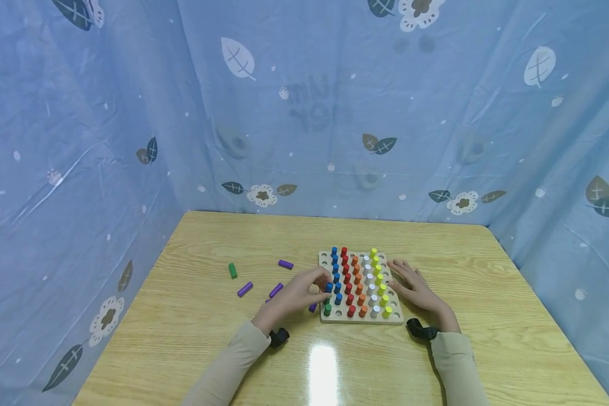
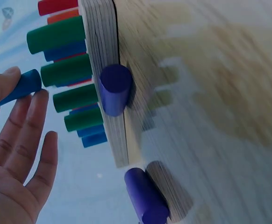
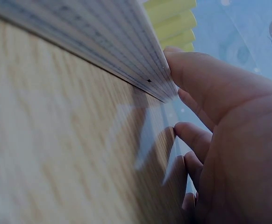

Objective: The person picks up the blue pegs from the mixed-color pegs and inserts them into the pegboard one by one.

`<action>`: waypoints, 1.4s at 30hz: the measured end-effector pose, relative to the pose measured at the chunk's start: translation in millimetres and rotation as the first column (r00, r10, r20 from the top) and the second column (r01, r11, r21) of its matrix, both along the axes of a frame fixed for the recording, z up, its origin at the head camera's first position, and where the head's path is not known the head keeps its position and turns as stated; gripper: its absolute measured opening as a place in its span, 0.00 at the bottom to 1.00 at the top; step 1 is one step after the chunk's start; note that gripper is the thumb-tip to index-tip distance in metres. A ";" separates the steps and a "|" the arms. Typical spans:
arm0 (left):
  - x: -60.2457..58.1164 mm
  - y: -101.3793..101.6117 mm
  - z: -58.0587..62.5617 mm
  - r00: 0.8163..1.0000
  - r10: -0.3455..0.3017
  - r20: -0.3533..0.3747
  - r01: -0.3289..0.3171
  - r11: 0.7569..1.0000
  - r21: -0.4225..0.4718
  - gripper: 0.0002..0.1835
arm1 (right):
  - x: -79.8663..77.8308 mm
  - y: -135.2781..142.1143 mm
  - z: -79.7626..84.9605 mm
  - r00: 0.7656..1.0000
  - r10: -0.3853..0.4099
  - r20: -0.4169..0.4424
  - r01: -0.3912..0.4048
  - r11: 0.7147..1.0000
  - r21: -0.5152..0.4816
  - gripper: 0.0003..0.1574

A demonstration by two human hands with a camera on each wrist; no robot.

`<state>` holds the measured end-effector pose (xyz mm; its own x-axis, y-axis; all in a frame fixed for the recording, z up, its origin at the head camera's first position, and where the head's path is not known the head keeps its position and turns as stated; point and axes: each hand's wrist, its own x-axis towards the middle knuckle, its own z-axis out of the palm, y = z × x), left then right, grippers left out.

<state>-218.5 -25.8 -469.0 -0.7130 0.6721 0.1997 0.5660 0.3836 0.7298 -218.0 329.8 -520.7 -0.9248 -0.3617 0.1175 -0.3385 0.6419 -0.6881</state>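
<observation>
A wooden pegboard (image 1: 397,313) lies on the table with rows of blue, red, orange, white and yellow pegs (image 1: 382,288) standing in it. My left hand (image 1: 296,294) is over its left side, pinching a blue peg (image 2: 23,87) between thumb and fingers. In the left wrist view this peg is tilted, just off the tops of several green pegs (image 2: 66,70) along the board's left edge. My right hand (image 1: 420,292) rests at the board's right edge with its fingers extended; in the right wrist view the thumb (image 3: 192,63) touches that edge beside the yellow pegs.
Several loose purple pegs (image 1: 245,289) and one green peg (image 1: 233,270) lie on the table left of the board. Another purple peg (image 2: 115,91) is close by the board's left edge. A blue patterned curtain (image 1: 304,113) hangs behind and on both sides of the table (image 1: 436,242).
</observation>
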 end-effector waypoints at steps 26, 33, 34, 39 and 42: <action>11.3 12.2 0.8 0.993 -0.068 -0.098 0.063 0.997 -0.053 0.11 | 2.0 -0.9 3.7 1.000 0.000 0.020 0.001 1.000 -0.021 0.37; 14.0 14.1 2.1 0.990 -0.068 -0.122 0.056 0.994 -0.099 0.12 | 1.2 0.2 3.6 0.999 0.000 0.044 0.001 1.000 -0.026 0.37; 14.4 14.5 1.5 0.990 -0.069 -0.122 0.056 0.993 -0.107 0.12 | 0.8 0.3 3.2 0.999 0.000 0.039 0.001 1.000 -0.023 0.37; 16.1 15.9 -1.5 0.987 -0.081 -0.142 0.064 0.990 -0.122 0.12 | -0.2 0.8 1.6 0.999 -0.002 0.043 0.002 1.000 -0.017 0.37; 16.4 17.0 -3.8 0.983 -0.083 -0.163 0.063 0.990 -0.125 0.11 | -0.5 1.3 0.9 0.999 -0.005 0.054 0.007 1.000 -0.025 0.37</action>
